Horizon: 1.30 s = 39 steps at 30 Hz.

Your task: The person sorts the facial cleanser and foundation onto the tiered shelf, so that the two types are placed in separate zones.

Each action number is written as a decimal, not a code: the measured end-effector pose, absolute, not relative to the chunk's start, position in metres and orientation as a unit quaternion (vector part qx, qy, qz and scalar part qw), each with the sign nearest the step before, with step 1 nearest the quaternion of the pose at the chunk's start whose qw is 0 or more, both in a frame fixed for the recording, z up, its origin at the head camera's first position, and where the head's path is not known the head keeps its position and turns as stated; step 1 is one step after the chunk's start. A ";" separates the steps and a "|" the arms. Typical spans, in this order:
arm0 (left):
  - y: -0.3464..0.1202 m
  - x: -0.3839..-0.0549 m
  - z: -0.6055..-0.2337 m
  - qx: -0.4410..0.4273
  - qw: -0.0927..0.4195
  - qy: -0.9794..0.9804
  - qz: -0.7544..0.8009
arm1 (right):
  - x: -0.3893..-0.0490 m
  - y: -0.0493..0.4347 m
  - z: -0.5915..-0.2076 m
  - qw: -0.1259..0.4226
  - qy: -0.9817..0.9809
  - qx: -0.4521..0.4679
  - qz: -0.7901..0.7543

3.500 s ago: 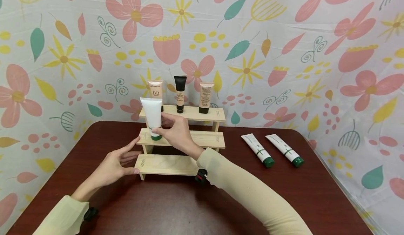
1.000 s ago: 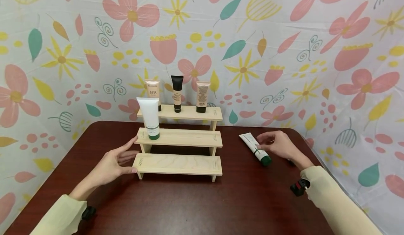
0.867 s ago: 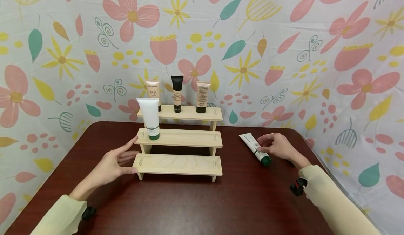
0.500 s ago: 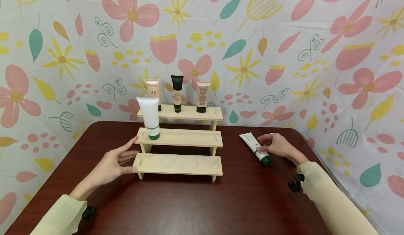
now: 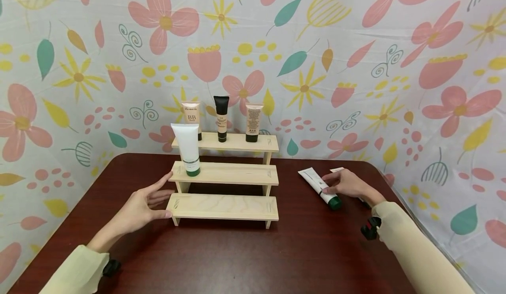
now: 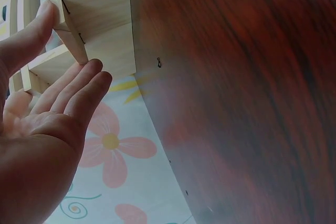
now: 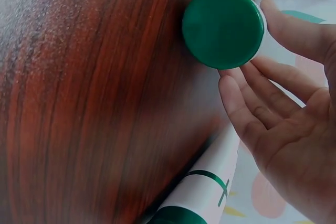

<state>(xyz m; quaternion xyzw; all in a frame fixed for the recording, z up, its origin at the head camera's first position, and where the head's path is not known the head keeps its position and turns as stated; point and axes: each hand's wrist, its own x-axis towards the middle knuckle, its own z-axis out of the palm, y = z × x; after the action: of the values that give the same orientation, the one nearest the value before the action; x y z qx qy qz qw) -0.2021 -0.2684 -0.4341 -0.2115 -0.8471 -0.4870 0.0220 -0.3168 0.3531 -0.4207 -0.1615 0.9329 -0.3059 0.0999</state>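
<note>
In the head view my right hand [image 5: 348, 184] pinches a white squeeze tube with a green cap [image 5: 317, 184] at the table's right side. The right wrist view shows the tube's green cap [image 7: 223, 27] end-on, thumb on one side and fingers on the other. A second such tube [image 7: 202, 182] lies beside it, mostly behind my hand in the head view. My left hand [image 5: 138, 206] touches the left end of a three-tier wooden display stand [image 5: 225, 204], fingers fairly straight. Another white tube [image 5: 187, 147] stands cap-down on the middle tier's left end.
On the top tier stand a beige BB tube [image 5: 192, 112], a slim black-topped tube [image 5: 222, 118] and a beige tube with a black cap [image 5: 253, 123]. A flower-patterned cloth [image 5: 308, 30] hangs behind the dark wooden table [image 5: 237, 259].
My right hand let go of the white tube on the middle tier and moved right to a tube lying on the table. That tube has shifted slightly. My left hand stays at the stand.
</note>
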 end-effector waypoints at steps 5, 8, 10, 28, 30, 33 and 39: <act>-0.268 -0.202 -0.434 -0.213 0.022 -0.848 -0.485 | -0.313 0.353 -0.419 0.120 0.926 -0.164 -0.318; -0.268 -0.202 -0.434 -0.213 0.022 -0.848 -0.485 | -0.311 0.352 -0.418 0.131 0.921 -0.163 -0.329; -0.268 -0.202 -0.434 -0.213 0.021 -0.848 -0.485 | -0.311 0.351 -0.417 0.135 0.919 -0.163 -0.333; -0.269 -0.202 -0.433 -0.211 0.019 -0.848 -0.486 | -0.321 0.346 -0.416 0.148 0.912 -0.187 -0.333; -0.269 -0.202 -0.433 -0.211 0.019 -0.848 -0.486 | -0.321 0.345 -0.415 0.149 0.913 -0.186 -0.332; -0.270 -0.202 -0.434 -0.211 0.019 -0.848 -0.485 | -0.322 0.344 -0.415 0.154 0.914 -0.183 -0.329; -0.269 -0.202 -0.435 -0.214 0.023 -0.849 -0.483 | -0.322 0.342 -0.412 0.185 0.912 -0.177 -0.321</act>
<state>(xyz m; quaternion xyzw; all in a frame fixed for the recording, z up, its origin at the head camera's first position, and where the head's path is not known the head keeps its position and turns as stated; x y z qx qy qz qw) -0.2024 -0.2691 -0.4353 -0.2136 -0.8491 -0.4827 0.0226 -0.3224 0.3418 -0.4116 -0.1774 0.9117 -0.3214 0.1846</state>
